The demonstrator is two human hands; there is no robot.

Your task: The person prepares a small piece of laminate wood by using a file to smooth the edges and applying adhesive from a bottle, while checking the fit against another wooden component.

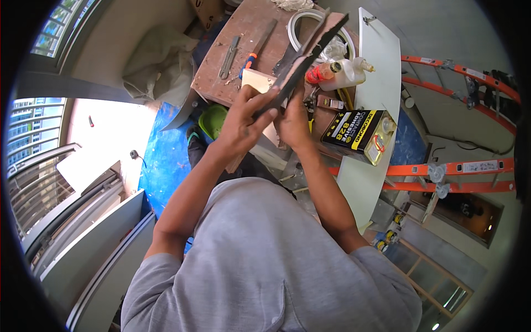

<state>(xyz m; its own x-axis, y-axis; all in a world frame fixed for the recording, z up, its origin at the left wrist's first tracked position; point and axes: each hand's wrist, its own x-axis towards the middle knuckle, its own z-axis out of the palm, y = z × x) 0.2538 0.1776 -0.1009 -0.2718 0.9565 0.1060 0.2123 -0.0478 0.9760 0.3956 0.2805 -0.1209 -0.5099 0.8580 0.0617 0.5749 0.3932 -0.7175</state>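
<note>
A long dark strip with a brown face and a ragged far end [327, 34] slants up and away from my hands over the worktable [221, 88]. My left hand [247, 116] closes around its near end, thumb along the side. My right hand [293, 117] is beside it at the strip's underside, its fingers mostly hidden behind the strip. Just beyond my left hand is a pale flat wooden piece [256, 80], partly covered by the fingers. On the table lie a utility knife [229, 58] and a flat file with a blue and orange handle [257, 50].
Right of my hands are a red-labelled bottle [322, 73], a whitish squeeze bottle [345, 76], a white ring-shaped coil [293, 23] and a black and yellow adhesive tin [354, 130] on a white panel [384, 55]. An orange ladder [470, 167] stands farther right. A green basin [212, 123] sits below the table.
</note>
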